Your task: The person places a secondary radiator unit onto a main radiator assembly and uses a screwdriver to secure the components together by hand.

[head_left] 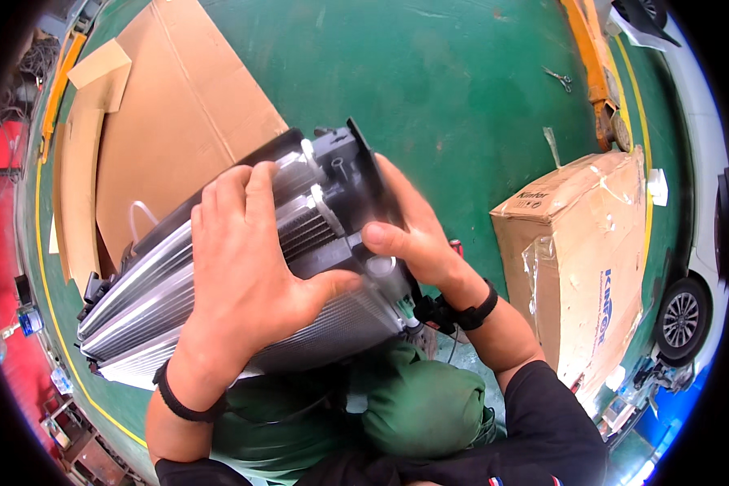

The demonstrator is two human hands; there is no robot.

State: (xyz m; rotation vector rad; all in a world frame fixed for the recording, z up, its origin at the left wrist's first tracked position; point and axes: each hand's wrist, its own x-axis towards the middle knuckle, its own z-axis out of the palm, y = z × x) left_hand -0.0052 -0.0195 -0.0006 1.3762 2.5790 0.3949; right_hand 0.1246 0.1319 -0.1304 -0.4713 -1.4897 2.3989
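A layered car radiator assembly [324, 251], with silver finned cores and black plastic end parts, stands tilted in front of my knees. My left hand [247, 267] lies across its upper side, fingers bent over the layers and thumb stretched toward the black end. My right hand [409, 235] grips that black end piece [360, 178], thumb on the near side and fingers round the outer side, partly hidden. Both hands hold the radiator assembly. Its lower part is hidden by my hands and green-trousered legs.
Flattened cardboard [178, 89] lies on the green floor at far left. A taped cardboard box [575, 243] stands at right. Scissors [557, 78] lie farther back near a yellow lift arm [591, 65]. A white car [705, 162] is at the right rim.
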